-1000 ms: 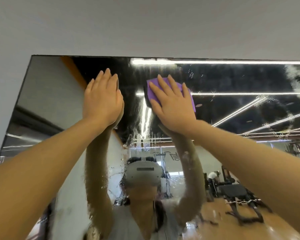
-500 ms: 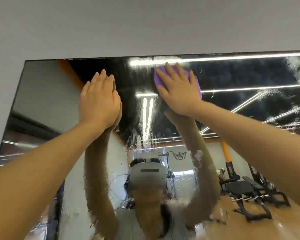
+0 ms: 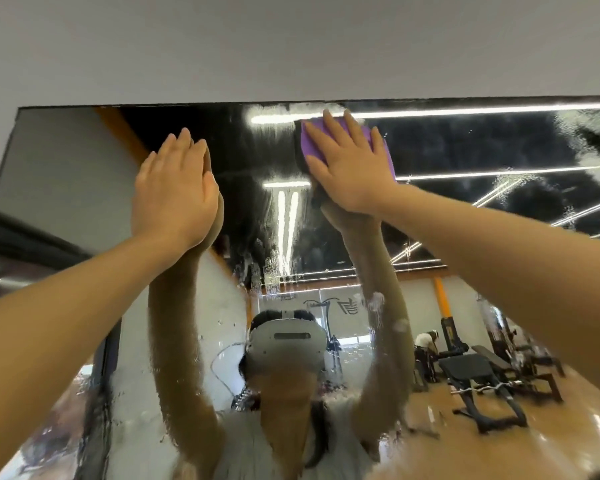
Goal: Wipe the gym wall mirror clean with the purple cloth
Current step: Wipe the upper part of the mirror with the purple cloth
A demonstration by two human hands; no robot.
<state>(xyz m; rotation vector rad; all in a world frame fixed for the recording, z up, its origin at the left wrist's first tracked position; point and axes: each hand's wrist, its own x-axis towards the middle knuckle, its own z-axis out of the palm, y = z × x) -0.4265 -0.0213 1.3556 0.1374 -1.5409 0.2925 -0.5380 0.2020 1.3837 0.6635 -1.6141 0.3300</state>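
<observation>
The wall mirror (image 3: 66, 188) fills most of the view, its top edge just under the white wall. My right hand (image 3: 347, 164) presses the purple cloth (image 3: 381, 147) flat against the glass close to the top edge, fingers straight and spread. Only the cloth's edges show around the hand. My left hand (image 3: 174, 192) lies flat on the mirror to the left, fingers straight and together, holding nothing. Wet streaks and foam patches mark the glass below and to the right of the cloth.
White wall (image 3: 291, 46) runs above the mirror, whose left edge (image 3: 4, 161) is near. Reflected in the glass are my arms and headset, a weight bench (image 3: 478, 375), a person at the back and ceiling light strips.
My right hand has slid the cloth upward and slightly right, from mid-glass to near the mirror's top edge. My left hand has stayed flat in about the same spot.
</observation>
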